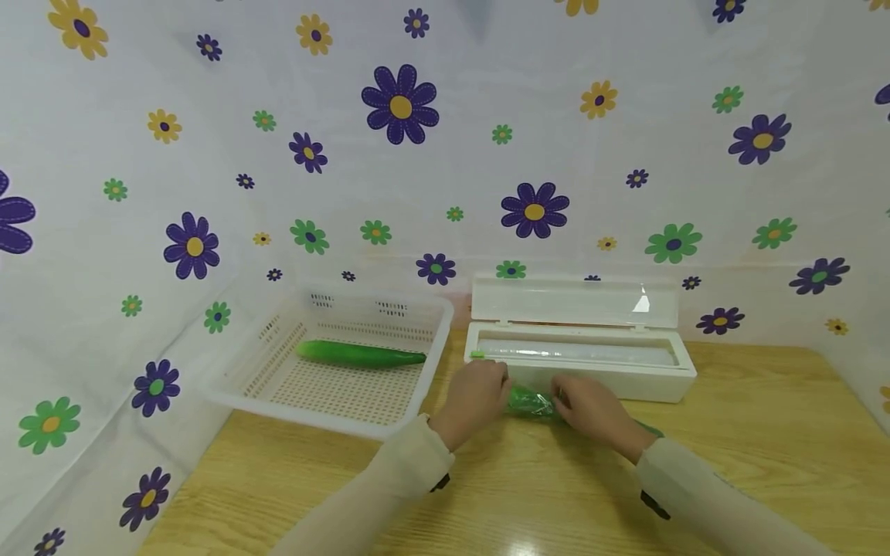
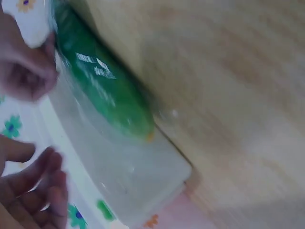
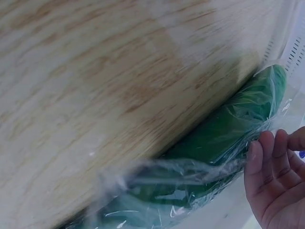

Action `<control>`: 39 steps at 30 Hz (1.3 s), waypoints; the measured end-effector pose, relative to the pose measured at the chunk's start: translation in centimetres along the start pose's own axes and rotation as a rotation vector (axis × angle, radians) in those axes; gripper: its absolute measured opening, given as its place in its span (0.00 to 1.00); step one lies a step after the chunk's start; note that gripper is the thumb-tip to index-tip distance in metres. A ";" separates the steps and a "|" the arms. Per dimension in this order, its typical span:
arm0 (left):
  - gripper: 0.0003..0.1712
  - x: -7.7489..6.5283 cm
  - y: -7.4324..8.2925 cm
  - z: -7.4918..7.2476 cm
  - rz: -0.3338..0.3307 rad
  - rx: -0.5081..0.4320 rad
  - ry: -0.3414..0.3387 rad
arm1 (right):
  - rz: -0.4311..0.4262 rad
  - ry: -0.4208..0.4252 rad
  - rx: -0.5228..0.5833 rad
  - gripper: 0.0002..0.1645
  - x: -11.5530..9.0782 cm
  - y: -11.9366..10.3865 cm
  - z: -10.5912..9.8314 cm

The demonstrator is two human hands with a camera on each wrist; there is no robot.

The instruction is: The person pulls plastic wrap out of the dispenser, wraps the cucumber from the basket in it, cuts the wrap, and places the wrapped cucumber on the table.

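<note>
A cucumber [image 1: 531, 402] loosely wrapped in clear plastic wrap [image 3: 190, 171] lies on the table in front of a white wrap dispenser [image 1: 591, 382]. My right hand [image 1: 591, 409] is over its middle; in the right wrist view, the fingertips and thumb [image 3: 298, 139] pinch the film along the cucumber's side. At the cucumber's left end is my left hand [image 1: 476, 395]. The left wrist view shows that hand's fingers [image 2: 50, 186] half bent, with the thumb apart from them and nothing visible between. Part of the cucumber is hidden under the right hand.
A white perforated basket [image 1: 399, 425] stands at the left, holding a bare cucumber [image 1: 361, 355]. The dispenser's clear lid [image 1: 573, 301] is raised, showing a roll of film [image 1: 577, 352]. Behind everything hangs a flower-patterned cloth [image 1: 459, 170]. The wooden table [image 1: 514, 494] extends toward me.
</note>
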State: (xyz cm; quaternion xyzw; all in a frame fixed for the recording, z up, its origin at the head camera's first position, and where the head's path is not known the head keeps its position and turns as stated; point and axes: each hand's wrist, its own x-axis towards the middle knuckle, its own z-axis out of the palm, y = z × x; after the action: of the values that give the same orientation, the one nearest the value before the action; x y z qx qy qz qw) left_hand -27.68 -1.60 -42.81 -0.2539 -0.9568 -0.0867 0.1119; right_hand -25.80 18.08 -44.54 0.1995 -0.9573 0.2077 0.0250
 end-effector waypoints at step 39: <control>0.04 0.8 -0.4 4.2 -0.016 -0.039 0.011 | -0.142 0.052 -0.084 0.12 0.1 -0.3 1.0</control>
State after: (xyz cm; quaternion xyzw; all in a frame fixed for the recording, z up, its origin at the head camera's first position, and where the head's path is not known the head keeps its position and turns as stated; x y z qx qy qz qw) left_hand -29.24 -0.60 -46.72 -0.2478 -0.9563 -0.1079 0.1115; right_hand -25.73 17.33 -45.31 0.2602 -0.9476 0.1700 0.0731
